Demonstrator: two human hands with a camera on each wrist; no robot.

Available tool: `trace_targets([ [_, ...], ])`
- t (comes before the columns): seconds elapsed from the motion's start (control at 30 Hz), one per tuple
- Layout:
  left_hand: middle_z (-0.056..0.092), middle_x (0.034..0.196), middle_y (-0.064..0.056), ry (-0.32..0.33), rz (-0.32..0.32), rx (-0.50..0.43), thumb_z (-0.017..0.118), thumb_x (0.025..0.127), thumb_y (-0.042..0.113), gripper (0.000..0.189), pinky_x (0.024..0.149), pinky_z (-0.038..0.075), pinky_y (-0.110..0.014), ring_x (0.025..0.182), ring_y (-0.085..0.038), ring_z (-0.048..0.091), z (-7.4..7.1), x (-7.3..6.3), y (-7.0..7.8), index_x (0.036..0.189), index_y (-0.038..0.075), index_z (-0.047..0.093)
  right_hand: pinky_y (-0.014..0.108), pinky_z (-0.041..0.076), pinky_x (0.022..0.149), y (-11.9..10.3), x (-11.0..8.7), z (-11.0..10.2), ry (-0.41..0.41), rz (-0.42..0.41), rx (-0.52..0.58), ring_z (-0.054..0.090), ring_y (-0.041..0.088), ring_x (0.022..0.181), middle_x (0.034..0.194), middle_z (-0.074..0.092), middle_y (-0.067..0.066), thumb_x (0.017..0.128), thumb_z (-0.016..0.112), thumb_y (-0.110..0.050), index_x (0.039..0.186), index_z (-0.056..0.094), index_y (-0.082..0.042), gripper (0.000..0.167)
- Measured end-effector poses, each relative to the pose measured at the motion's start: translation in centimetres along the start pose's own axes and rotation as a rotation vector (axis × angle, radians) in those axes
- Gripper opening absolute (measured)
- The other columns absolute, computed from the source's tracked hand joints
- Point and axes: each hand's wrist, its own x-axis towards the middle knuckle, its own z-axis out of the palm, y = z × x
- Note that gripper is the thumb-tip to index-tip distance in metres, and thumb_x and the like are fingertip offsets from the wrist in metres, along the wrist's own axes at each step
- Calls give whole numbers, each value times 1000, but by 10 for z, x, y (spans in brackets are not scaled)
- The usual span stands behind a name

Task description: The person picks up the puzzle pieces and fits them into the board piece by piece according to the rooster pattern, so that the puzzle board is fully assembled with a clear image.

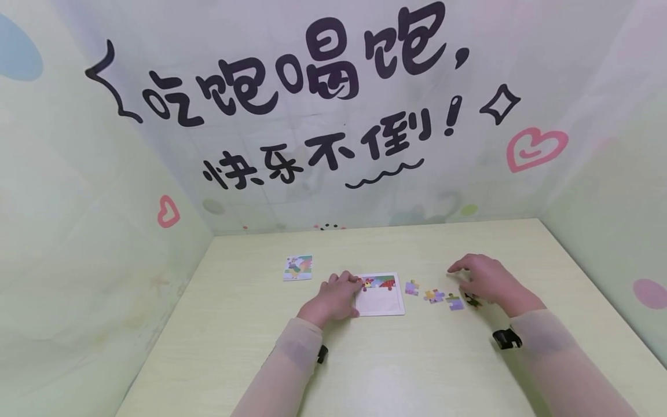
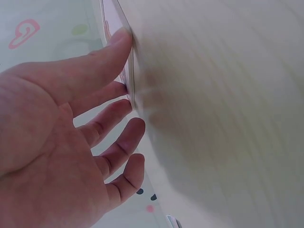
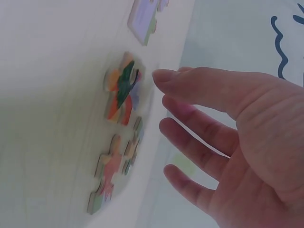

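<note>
In the head view a white puzzle tray (image 1: 381,304) lies on the table with joined puzzle pieces (image 1: 376,282) along its far side; its near part is bare white. My left hand (image 1: 336,298) rests at the tray's left edge, thumb by the near corner, other fingers loosely extended in the left wrist view. Right of the tray lie loose puzzle pieces: a purple one (image 1: 411,288), an orange and purple one (image 1: 433,296) and a purple and green one (image 1: 455,302). My right hand (image 1: 487,282) hovers over further pieces, including a green and orange piece (image 3: 124,90), fingers apart and holding nothing.
A square picture card (image 1: 298,268) lies at the back left of the pale wooden table (image 1: 234,324). Printed cloth walls (image 1: 333,127) enclose the table at the back and both sides. A black band (image 1: 506,339) shows at my right wrist.
</note>
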Motion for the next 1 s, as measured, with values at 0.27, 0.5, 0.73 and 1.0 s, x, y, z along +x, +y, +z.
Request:
trace_targets([
  [0.27,46,156,-2,1,3,-7,83,87,28,77,108,41,-47,133,-28,44,0,-1,0,155,15,48,57,52,90,10,-5,0,-4,45,17,63,35,102,124,69,23,80,79,-4,119,76,-8,39],
  [0.5,46,156,-4,5,17,-14,82,88,27,77,108,41,-48,133,-29,44,0,-1,0,155,14,48,45,49,79,17,-8,-3,-23,78,28,58,24,82,124,67,23,83,76,-5,120,75,-8,37],
  [0.73,45,157,-3,3,13,-10,82,88,28,77,109,40,-48,134,-29,44,1,0,0,156,14,47,34,45,65,22,-11,-4,-38,89,69,52,14,55,116,65,21,85,72,-6,123,73,-4,38],
  [1.0,46,156,-3,7,17,-19,82,88,28,77,108,40,-48,133,-29,44,1,0,-2,155,14,48,37,48,69,26,-12,-4,-9,74,17,56,16,69,112,69,18,86,74,-8,121,74,-4,35],
])
